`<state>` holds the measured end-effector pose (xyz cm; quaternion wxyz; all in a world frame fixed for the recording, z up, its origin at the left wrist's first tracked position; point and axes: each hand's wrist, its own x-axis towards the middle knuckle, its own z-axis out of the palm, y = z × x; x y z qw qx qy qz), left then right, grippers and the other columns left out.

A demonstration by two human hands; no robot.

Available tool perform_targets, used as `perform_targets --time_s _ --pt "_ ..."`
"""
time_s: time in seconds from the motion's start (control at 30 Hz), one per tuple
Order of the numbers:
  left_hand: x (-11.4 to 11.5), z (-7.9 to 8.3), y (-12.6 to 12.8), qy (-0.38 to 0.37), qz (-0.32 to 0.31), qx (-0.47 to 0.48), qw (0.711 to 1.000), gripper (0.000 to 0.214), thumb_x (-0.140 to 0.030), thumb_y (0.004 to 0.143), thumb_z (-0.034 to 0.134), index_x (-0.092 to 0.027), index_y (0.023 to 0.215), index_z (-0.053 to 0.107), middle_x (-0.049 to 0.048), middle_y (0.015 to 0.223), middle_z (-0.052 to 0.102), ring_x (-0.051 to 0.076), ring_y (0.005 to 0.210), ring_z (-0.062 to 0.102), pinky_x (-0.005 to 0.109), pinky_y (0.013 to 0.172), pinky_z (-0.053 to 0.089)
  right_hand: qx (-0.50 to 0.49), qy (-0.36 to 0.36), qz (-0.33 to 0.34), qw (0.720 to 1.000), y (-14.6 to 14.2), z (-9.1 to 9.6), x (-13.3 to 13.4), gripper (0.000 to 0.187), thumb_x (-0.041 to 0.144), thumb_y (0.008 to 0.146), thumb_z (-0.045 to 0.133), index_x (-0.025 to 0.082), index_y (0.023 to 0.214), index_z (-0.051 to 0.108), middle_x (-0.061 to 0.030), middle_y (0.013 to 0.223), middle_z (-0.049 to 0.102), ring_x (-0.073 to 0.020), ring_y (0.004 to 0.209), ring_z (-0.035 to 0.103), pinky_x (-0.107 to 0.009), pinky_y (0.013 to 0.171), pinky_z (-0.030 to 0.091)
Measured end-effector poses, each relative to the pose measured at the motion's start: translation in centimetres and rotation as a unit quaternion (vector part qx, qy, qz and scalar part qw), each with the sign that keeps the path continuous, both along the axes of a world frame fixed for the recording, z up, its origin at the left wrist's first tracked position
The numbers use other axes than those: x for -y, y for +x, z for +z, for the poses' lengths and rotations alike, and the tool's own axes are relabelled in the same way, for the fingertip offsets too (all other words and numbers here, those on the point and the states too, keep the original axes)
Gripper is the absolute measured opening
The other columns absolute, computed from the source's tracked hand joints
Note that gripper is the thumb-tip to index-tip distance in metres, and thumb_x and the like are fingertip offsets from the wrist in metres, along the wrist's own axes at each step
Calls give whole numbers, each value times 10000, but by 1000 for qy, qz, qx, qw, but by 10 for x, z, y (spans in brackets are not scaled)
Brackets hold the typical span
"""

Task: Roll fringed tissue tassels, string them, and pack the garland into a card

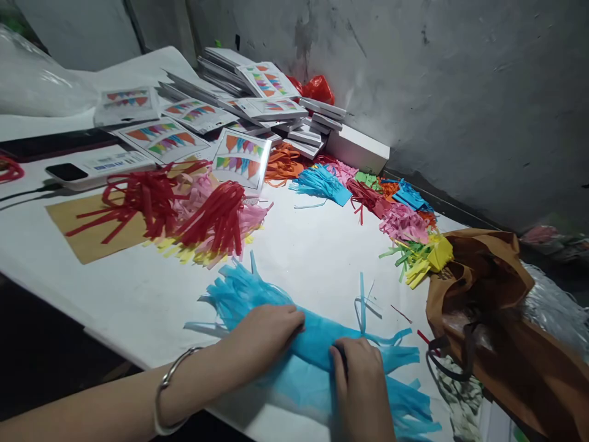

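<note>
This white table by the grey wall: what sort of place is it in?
Probably a small craft or packing workshop: a light-blue fringed tissue-like sheet lies under the left hand and right hand, flat white packets printed with colourful bunting are heaped behind it, near a bare grey wall.

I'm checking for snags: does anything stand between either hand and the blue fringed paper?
Nothing visible does: the left hand and right hand are both on the blue fringed paper. The red paper strips lie beyond it and the brown bag off to its right, apart from both hands.
</note>
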<state>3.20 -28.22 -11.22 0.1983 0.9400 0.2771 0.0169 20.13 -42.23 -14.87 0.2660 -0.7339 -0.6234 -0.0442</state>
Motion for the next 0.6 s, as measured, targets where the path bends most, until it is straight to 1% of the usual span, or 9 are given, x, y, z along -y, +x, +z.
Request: perform_targets --time_s 0.1,0.17,0.23,0.33,0.4,0.43,0.5,0.53,0.6 --pt "-5 2 13 29 19 -42 999 237 -75 936 450 -148 857 661 102 826 705 265 683 679 317 554 409 31 -18 -31 999 1 0 -14 459 419 1066 253 247 790 576 -27 671 586 -224 639 540 -342 642 350" --pt "-7 2 17 35 23 -51 998 228 -61 920 451 -140 865 657 111 790 704 282 680 689 327 549 436 47 -33 -41 998 2 -3 -21 465 434 1066 233 246 804 569 -26 659 576 -222 618 538 -335 614 334" --pt "-8 2 19 32 28 -56 998 210 -68 906 459 -139 851 649 112 760 702 296 675 694 335 543 451 71 -33 -49 996 2 -5 -25 437 426 1066 241 239 865 580 -25 659 574 -221 609 547 -331 601 333" --pt "-9 0 19 27 33 -55 998 195 -67 876 465 -149 824 634 100 741 699 295 668 699 333 538 448 151 9 -65 986 2 -2 -27 376 372 1065 281 180 1043 603 -45 688 594 -236 637 565 -350 644 373" --pt "-9 -3 20 30 38 -44 998 186 -68 862 472 -159 807 624 91 731 696 279 662 699 320 538 437 201 51 -74 975 2 6 -26 308 296 1052 352 127 1123 599 -100 802 653 -267 760 611 -404 752 410" --pt "-9 -4 20 34 41 -37 998 181 -70 861 475 -162 801 620 87 726 695 270 658 698 314 539 432 217 74 -64 971 2 10 -24 261 256 1037 401 116 1127 603 -127 880 676 -284 843 626 -438 817 411" --pt "-9 -7 21 41 46 -26 998 176 -78 865 479 -164 798 617 87 724 695 260 653 696 308 538 424 224 110 2 968 0 16 -20 179 192 996 491 126 1098 622 -141 998 700 -294 975 630 -478 923 387" --pt "-9 -8 21 42 46 -25 998 175 -79 865 479 -164 801 618 86 725 696 258 653 694 307 537 422 219 117 44 968 -1 18 -17 165 174 980 515 134 1091 632 -129 1020 710 -285 999 631 -476 952 377" --pt "-10 -8 21 35 41 -36 998 174 -80 871 478 -159 814 622 85 730 696 256 644 684 312 535 420 203 112 108 967 -5 16 -13 206 155 992 468 141 1089 648 -102 992 727 -262 984 641 -453 966 375"
